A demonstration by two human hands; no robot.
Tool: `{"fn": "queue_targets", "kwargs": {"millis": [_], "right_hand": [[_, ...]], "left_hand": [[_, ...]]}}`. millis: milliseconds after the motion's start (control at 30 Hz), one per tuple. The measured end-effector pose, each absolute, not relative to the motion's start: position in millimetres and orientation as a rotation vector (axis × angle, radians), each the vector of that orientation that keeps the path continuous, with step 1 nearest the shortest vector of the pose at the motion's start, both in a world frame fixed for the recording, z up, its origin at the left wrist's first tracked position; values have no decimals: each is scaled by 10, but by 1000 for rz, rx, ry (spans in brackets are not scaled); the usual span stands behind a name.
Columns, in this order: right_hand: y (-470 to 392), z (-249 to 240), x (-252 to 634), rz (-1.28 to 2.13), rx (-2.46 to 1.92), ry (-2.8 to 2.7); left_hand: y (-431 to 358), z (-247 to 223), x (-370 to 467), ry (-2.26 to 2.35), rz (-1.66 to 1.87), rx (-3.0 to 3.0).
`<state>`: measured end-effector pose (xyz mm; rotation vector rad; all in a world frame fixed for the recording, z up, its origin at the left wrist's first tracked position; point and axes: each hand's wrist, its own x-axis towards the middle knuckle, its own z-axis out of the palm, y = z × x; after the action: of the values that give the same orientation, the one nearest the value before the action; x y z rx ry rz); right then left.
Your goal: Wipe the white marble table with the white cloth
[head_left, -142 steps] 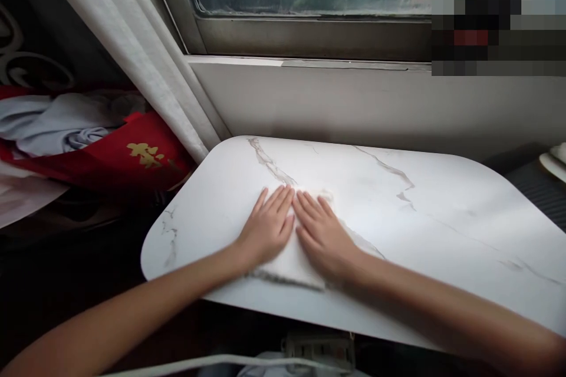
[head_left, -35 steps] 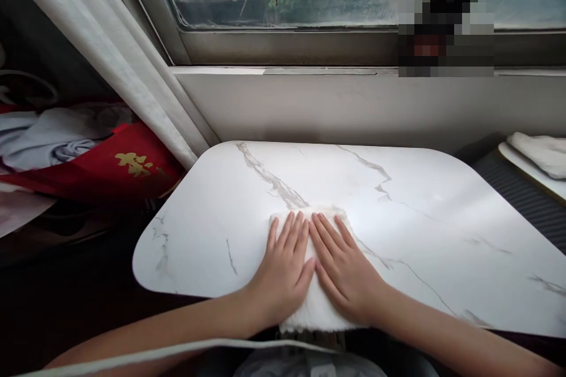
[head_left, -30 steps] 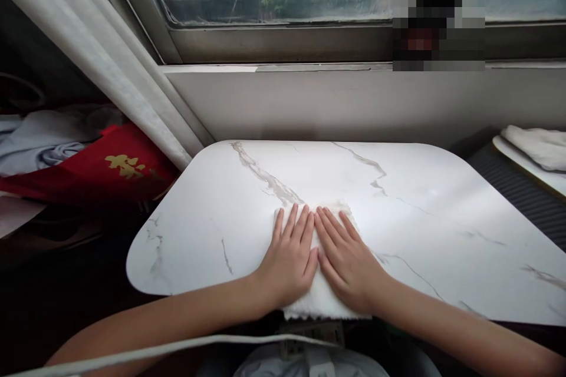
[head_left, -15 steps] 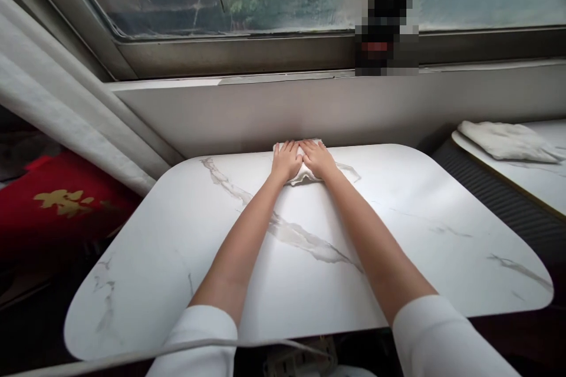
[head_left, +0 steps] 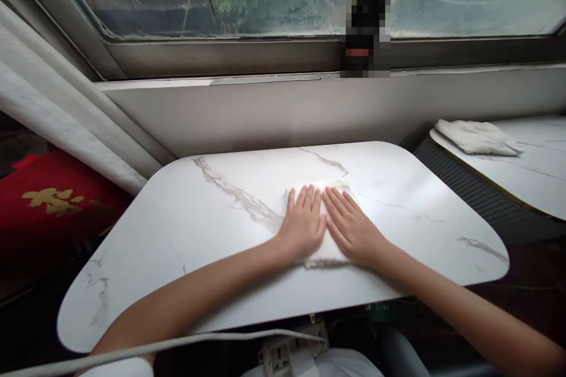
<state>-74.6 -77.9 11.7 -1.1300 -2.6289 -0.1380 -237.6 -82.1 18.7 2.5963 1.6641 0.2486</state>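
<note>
A folded white cloth lies flat on the white marble-patterned table, right of its middle. My left hand rests palm down on the cloth's left part, fingers stretched out. On the right part lies my right hand, also flat with its fingers extended. The hands sit side by side, close at the thumbs. The cloth shows beyond the fingertips and below the wrists; its middle is mostly covered by the hands.
A second white cloth lies on another table at the right. A power strip and a pale cable are at the near edge. Behind stands a window; a curtain and red fabric are at left.
Both hands have drawn the cloth from the table's far edge toward me, bending the elbows outward. The view has shifted slightly to the right.
</note>
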Motion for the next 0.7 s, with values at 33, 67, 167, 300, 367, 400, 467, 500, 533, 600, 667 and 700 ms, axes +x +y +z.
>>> {"fn": "queue_targets", "kwargs": {"millis": [33,67,167,300,367,400,467,500,533,600,667,700], "right_hand": [[-994,138,-681,-146,-1128,-2627],[-1188,155,-625,-153,-1130,-2623],[-1572,161,-487,-150,-1188,-2595],[-1455,55,-348,-82,-1304,-2542],[-1128,-1,-308,-41,-1384,-2501],[-916,-16,-298,-23,-1423,-2478],[-444,-10,-300,5,-1468,-2442],[-201,8,-310,18,-1472,-2439],[33,32,-324,32,-1481,-2446],[451,82,-356,38,-1513,-2459],[772,111,-377,14,-1539,-2461],[891,113,-378,-4,-1536,-2460]], "left_hand": [[-1005,204,-2336,1607,247,2607],[-1166,222,-2305,1541,244,2618],[-1461,271,-2238,1340,225,2638],[-1360,272,-2085,1327,228,2581],[-1104,233,-1967,1435,282,2547],[-932,209,-1908,1501,320,2529],[-525,165,-1803,1623,395,2488],[-305,149,-1760,1673,420,2464],[-85,139,-1726,1713,436,2439],[320,134,-1676,1778,454,2393],[629,140,-1641,1837,469,2356],[737,143,-1626,1865,479,2343]]}}
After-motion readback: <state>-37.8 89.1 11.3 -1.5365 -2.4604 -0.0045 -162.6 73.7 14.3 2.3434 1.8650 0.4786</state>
